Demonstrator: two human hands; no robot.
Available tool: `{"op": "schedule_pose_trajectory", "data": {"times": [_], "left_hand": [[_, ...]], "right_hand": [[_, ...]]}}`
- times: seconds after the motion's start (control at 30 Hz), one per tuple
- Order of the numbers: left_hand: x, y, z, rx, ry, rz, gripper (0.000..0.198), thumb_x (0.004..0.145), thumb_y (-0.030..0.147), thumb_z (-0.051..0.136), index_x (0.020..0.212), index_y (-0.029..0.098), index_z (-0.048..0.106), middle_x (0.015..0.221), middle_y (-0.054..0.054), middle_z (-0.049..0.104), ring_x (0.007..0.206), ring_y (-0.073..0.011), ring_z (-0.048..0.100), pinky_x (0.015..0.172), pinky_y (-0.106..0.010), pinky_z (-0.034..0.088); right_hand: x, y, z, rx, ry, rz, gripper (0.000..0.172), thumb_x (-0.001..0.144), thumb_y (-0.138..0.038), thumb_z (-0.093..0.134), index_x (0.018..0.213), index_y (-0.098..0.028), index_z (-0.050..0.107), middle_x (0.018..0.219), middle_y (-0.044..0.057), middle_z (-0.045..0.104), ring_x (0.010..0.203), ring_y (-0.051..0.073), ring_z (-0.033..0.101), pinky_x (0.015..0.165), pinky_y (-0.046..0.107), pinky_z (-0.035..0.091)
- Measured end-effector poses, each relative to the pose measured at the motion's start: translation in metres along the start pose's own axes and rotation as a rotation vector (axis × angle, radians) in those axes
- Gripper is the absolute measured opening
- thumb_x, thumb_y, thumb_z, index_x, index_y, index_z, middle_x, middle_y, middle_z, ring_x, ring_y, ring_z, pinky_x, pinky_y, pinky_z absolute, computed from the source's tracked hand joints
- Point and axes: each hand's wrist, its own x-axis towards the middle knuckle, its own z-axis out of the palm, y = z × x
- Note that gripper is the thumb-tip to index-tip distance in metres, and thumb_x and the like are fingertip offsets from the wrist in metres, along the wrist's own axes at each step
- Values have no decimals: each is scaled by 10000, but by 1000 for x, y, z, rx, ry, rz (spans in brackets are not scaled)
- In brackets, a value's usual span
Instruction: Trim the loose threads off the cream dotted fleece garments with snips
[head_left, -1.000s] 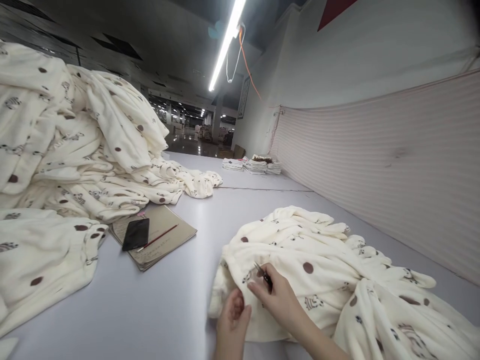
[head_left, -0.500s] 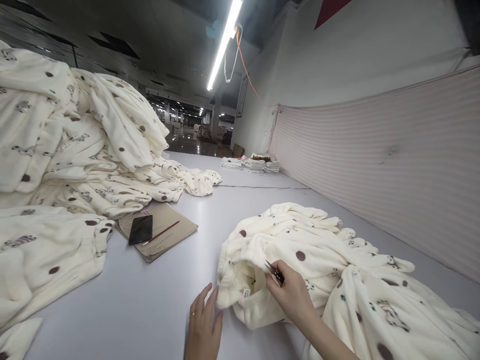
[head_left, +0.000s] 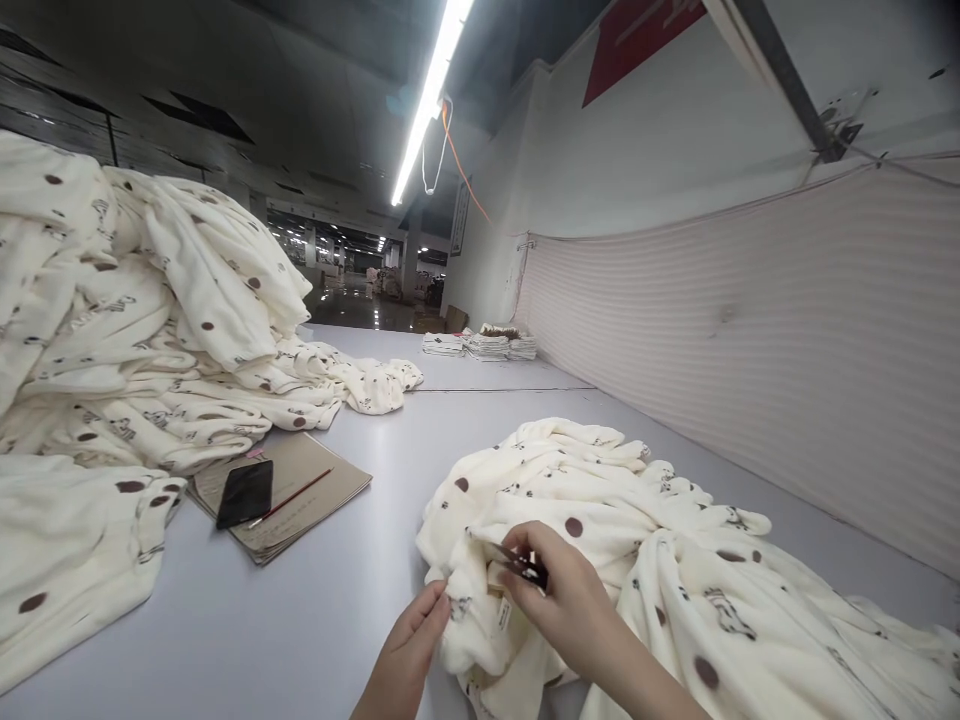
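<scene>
My right hand (head_left: 566, 595) is closed round a pair of dark thread snips (head_left: 523, 568), their blades pointing left at the fleece. Under them lies a cream fleece garment (head_left: 480, 635) with brown dots and small animal prints, bunched on the table. A small white label (head_left: 504, 612) shows in its opening, just below the snips. On the garment's left edge, my left hand (head_left: 409, 645) pinches the fabric between thumb and fingers. More of the same printed fleece (head_left: 675, 560) spreads out to the right, partly behind my right forearm.
A tall heap of matching fleece garments (head_left: 150, 330) fills the left side of the pale table (head_left: 330, 620). Beside it, a phone (head_left: 245, 494) and a red pencil (head_left: 292, 497) lie on brown papers (head_left: 330, 490). Folded stacks (head_left: 487, 345) stand far back, near a striped cloth (head_left: 720, 370) along the wall.
My left hand has gone from spread fingers beside the garment to pinching its edge. The garment's opening has turned and narrowed, and the snips lie lower against it. The view has shifted right.
</scene>
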Motion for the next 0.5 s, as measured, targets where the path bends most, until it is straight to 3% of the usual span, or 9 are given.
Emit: {"op": "schedule_pose_trajectory", "data": {"times": [0.17,0.33,0.43,0.5], "left_hand": [[-1,-3,-1,-224,-59,-106,292,784,347,654,1045,228,709,1098,-61,706,1205,-266,493,1035,-376,362],[-6,5,5,-311,-205,-89,281,880,277,518,1098,226,687,1129,-62,691,1211,-244,489,1049,-374,331],[-5,3,3,-266,-314,-70,293,822,301,579,1077,220,700,1105,-64,698,1174,-273,515,1018,-381,355],[-5,-5,3,-176,-360,-60,347,715,326,679,1038,204,717,1036,-76,720,1109,-311,557,968,-400,391]], "right_hand": [[-13,-5,11,-106,-145,-107,202,787,-244,610,981,-292,637,955,-10,631,830,176,595,728,266,414],[-19,3,16,-164,-110,-159,177,875,-239,500,940,-272,661,904,7,648,793,175,600,706,272,409],[-11,1,7,-80,-90,-86,158,843,-260,537,969,-256,632,910,2,642,811,167,602,703,250,427],[0,2,4,-67,-89,-72,333,798,-205,543,1125,-271,560,999,0,634,877,163,600,746,242,431]]}}
